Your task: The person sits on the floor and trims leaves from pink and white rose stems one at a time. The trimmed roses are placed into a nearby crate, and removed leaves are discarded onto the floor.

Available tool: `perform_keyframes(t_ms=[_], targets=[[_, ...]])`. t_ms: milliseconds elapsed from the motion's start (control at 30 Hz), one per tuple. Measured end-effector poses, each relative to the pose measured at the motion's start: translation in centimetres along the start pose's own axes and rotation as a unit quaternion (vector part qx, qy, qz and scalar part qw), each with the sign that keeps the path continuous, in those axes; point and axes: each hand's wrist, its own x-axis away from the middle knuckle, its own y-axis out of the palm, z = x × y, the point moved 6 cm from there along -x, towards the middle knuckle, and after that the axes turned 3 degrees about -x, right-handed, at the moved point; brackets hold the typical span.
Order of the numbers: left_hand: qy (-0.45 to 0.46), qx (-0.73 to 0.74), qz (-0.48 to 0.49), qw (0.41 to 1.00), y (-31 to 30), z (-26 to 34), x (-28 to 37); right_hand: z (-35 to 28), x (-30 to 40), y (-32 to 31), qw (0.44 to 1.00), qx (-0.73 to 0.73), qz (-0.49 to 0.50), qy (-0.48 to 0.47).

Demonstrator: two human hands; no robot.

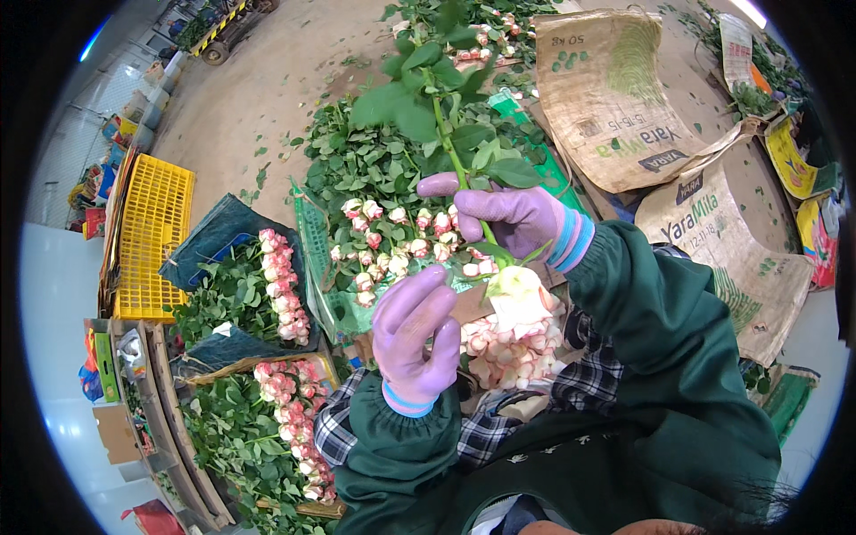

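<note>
My right hand (515, 217), in a purple coated glove, grips the green stem of a rose (520, 301). Its pale cream and pink bloom hangs down towards me, and the leafy stem end points away. My left hand (414, 328), gloved alike, is raised to the left of the bloom with its fingers apart and nothing in it. Below the bloom a heap of loose pink and white petals (491, 358) lies near my lap. Beyond my hands many cut roses (398, 261) lie on green sheeting (311, 267), their leafy stems pointing away.
To the left, bundled roses (284, 287) rest in a dark blue wrap (221, 234), with more roses (294, 421) nearer me. A yellow plastic crate (154, 234) stands beyond. Woven fertilizer sacks (608, 100) drape at the right. A wheeled cart (224, 40) stands far back.
</note>
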Motion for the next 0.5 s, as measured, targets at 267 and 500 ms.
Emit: perform_keyframes(t_ms=[267, 500], targets=[[0.124, -0.129, -0.009, 0.984, 0.0, 2.4, -0.3, 0.8, -0.5, -1.3, 0.992, 0.081, 0.092, 0.041], [0.029, -0.003, 0.004, 1.000, 0.0, 0.5, 0.2, -0.4, 0.2, 0.0, 0.981, 0.111, 0.162, 0.007]])
